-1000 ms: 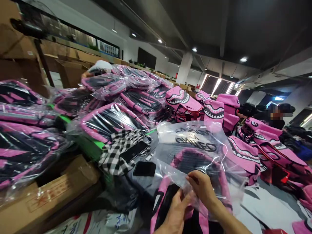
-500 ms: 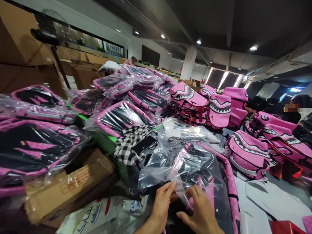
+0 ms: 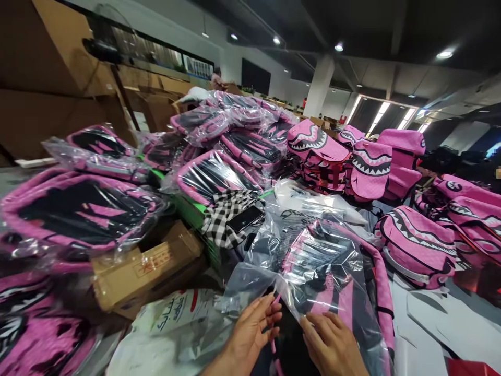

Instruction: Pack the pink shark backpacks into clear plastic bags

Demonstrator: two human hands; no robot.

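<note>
In front of me lies a pink and black backpack (image 3: 383, 277), its black back panel facing up. A clear plastic bag (image 3: 336, 261) covers most of it. Its opening faces me, and the black lower part is bare between my hands. My left hand (image 3: 254, 329) is beside the bag's left edge, fingers half curled and apart, with nothing visible in them. My right hand (image 3: 332, 339) pinches the bag's edge over the backpack; its thumb is mostly hidden. A black phone (image 3: 246, 219) rests on a black-and-white checked cloth (image 3: 223, 222) beyond my left hand.
Bagged backpacks (image 3: 219, 175) are heaped at the left and behind. Unbagged pink shark-mouth backpacks (image 3: 417, 245) stand at the right, beside white sheets (image 3: 450, 318). An open carton (image 3: 148, 274) and a printed white sack (image 3: 168, 324) lie at the left. A standing fan (image 3: 104, 50) is behind.
My left hand has let go of the bag's edge and its fingers have spread. My right hand's fingers have closed on the plastic. The view has swung left.
</note>
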